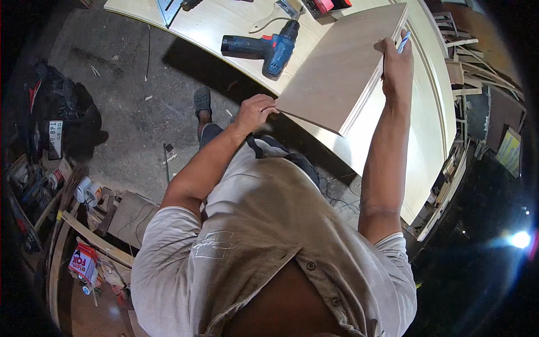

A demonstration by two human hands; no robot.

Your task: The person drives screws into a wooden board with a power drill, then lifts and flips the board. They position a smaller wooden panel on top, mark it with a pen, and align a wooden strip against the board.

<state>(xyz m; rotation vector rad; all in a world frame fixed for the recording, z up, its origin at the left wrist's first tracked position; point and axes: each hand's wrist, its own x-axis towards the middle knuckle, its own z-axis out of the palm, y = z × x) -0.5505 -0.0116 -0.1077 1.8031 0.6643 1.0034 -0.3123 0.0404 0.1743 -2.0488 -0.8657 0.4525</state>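
A wooden panel piece [339,67] with a pale layered edge rests on the light worktable [196,28], its near corner over the table's front edge. My left hand [257,114] pinches the panel's near left corner. On the panel's far right edge my right hand [397,70] grips the wood, and a blue and white pen-like item [403,42] sticks out between its fingers. Left of the panel a blue cordless drill [269,49] lies on its side. Behind the drill is a paintbrush [273,17] with a pale handle.
A blue triangular square [169,10] lies at the table's far left. A red and black item [325,7] sits behind the panel. Wood scraps and a red and white can [83,265] are at lower left. Wood offcuts [477,64] stand beyond the table's right side.
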